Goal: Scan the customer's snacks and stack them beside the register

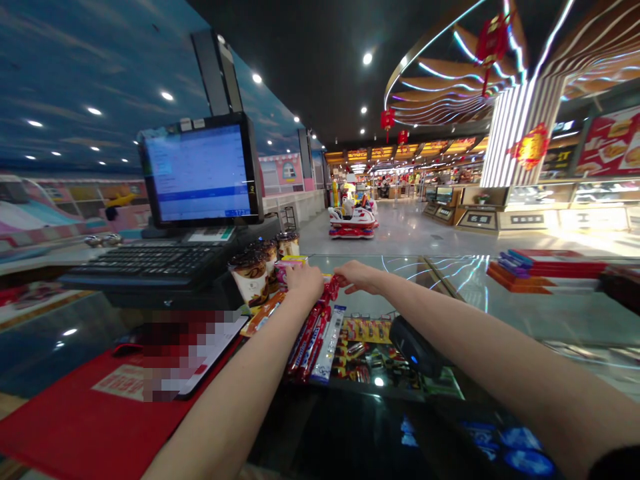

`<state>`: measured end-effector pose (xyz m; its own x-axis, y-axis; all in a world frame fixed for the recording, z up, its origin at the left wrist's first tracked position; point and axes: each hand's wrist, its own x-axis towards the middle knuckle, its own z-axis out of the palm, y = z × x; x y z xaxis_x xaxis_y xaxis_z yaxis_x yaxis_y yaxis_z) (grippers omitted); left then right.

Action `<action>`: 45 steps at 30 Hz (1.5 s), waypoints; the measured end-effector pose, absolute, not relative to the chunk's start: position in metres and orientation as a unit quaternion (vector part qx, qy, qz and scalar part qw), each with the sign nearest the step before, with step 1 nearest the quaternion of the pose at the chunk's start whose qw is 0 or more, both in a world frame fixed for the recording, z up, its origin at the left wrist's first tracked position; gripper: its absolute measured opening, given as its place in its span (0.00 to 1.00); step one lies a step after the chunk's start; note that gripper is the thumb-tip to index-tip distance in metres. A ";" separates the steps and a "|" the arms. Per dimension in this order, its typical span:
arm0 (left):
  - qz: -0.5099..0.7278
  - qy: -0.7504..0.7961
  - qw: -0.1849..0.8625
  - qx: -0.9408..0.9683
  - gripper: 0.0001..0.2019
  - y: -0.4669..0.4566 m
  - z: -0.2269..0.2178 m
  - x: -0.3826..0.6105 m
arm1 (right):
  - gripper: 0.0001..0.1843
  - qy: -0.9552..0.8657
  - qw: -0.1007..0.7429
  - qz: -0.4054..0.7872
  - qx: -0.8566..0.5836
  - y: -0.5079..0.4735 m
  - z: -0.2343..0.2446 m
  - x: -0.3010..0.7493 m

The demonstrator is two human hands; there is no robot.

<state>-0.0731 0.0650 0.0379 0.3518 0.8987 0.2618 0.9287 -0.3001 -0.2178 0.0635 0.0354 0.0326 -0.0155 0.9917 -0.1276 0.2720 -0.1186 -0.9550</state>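
Note:
Both my arms reach forward over a glass counter. My left hand and my right hand meet at the far end of a bundle of long red candy sticks, fingers curled round its top. The bundle lies lengthwise on the glass, pointing back toward me. A clear blue-printed packet lies right beside it. Just left of my left hand stand lidded drink cups with brown and cream print.
A till screen and black keyboard stand at the left. A red mat lies at the near left. A black barcode scanner rests under my right forearm. Red and blue flat boxes are stacked far right.

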 end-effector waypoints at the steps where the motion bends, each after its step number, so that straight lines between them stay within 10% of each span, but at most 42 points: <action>1: -0.046 -0.567 0.168 -0.805 0.17 0.065 0.038 -0.074 | 0.12 -0.539 0.387 0.467 -0.585 0.036 0.032 0.064; 45: -0.152 -0.423 0.129 -0.884 0.20 -0.013 0.056 0.022 | 0.13 -0.504 0.473 0.135 -0.710 -0.124 -0.031 0.302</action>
